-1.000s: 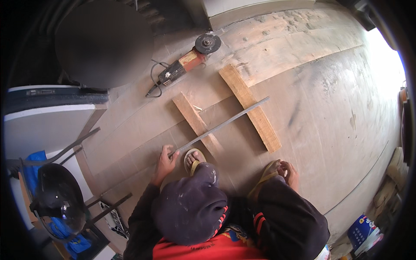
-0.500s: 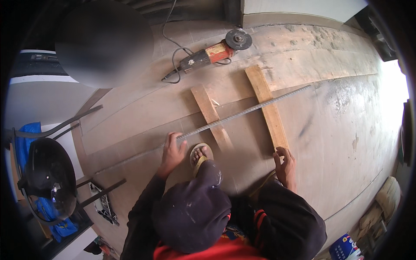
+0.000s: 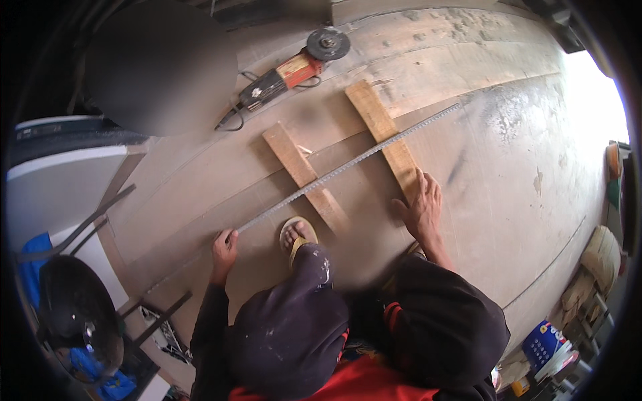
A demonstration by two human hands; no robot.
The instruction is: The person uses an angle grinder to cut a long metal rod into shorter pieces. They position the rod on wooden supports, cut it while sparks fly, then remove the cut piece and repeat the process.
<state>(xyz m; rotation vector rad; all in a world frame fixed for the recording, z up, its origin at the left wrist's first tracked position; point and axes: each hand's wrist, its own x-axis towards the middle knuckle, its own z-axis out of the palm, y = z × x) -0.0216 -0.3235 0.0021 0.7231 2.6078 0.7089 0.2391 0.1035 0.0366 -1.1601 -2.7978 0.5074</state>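
A long ribbed steel bar [image 3: 354, 160] lies diagonally across two wooden battens. My left hand [image 3: 225, 252] is closed, fingers pinched on the bar to the left of my foot; beyond it a fainter line runs on, and whether this is bar or floor seam I cannot tell. The shorter batten [image 3: 294, 157] rests in front of my sandalled foot. At the near end of the longer batten [image 3: 378, 120] is my right hand [image 3: 422, 210], thumb and fingers apart, touching or just over the wood.
Past the battens an angle grinder [image 3: 284, 77] with a cutting disc lies on the floor boards. A black welding helmet [image 3: 80, 307] is at the left, beside metal legs [image 3: 100, 210]. Toward the lower right stand a blue container [image 3: 545, 344] and sacks [image 3: 598, 257].
The whole view has shifted. My left hand has moved left along the bar and closed on it. My right hand has moved up over the longer batten's end with its fingers spread.
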